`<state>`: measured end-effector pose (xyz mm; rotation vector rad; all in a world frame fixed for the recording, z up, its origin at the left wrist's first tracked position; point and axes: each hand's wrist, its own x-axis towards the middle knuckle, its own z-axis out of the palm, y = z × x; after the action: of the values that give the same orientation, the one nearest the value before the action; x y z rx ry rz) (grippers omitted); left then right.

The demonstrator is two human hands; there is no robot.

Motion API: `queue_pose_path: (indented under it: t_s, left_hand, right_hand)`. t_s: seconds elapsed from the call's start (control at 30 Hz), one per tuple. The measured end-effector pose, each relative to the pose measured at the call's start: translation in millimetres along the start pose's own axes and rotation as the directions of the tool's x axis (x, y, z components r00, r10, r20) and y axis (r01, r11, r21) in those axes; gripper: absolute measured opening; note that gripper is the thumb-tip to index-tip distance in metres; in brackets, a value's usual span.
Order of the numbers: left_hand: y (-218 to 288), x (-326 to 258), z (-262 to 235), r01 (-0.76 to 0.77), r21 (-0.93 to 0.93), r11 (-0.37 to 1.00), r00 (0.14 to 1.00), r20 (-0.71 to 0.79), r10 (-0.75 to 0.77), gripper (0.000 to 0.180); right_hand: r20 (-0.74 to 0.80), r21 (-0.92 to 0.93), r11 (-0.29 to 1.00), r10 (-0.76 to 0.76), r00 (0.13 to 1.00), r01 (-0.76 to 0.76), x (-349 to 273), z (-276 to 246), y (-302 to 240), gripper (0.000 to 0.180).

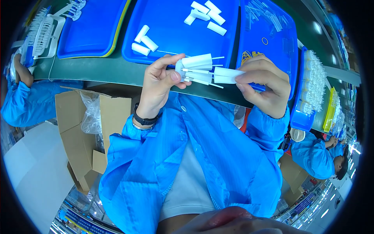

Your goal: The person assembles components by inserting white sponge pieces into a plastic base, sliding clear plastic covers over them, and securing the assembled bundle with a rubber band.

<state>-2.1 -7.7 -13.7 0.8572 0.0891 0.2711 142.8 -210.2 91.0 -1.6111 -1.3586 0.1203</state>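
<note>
My left hand [165, 76] is closed around the white round base of a pronged plastic part [180, 70]. Thin white prongs stick out from it to the right, and white tubes [196, 61] sit around some of them. Between the thumb and fingers of my right hand [267, 80] is another white tube [226, 74], its left end at the tip of a prong. Whether the prong is inside that tube I cannot tell. Loose white tubes [149, 43] lie in the blue tray [175, 23] beyond my hands.
A second blue tray [265, 39] holds clear strips and yellow rubber bands [249, 55]. Farther right, a blue bin [302, 119] carries rows of white pronged parts [313, 82]. Another blue tray [87, 35] lies left. A cardboard box [78, 124] stands below the table edge. Co-workers sit on both sides.
</note>
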Motion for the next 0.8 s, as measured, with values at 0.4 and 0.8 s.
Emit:
queue_pose_path:
  t_s: [0.4,0.8]
  left_hand:
    - [2.0,-1.5,1.6,0.050,0.027,0.998,0.998,0.047,-0.052,0.039]
    - [3.6,-1.3,1.2,0.022,0.032,0.999,0.999,0.034,-0.023,0.039]
  right_hand:
    - [0.089,-0.201,0.977,-0.059,0.994,0.076,10.3,11.8,-9.4,0.028]
    - [0.089,-0.233,0.963,-0.120,0.989,0.138,9.9,1.9,-14.5,0.031]
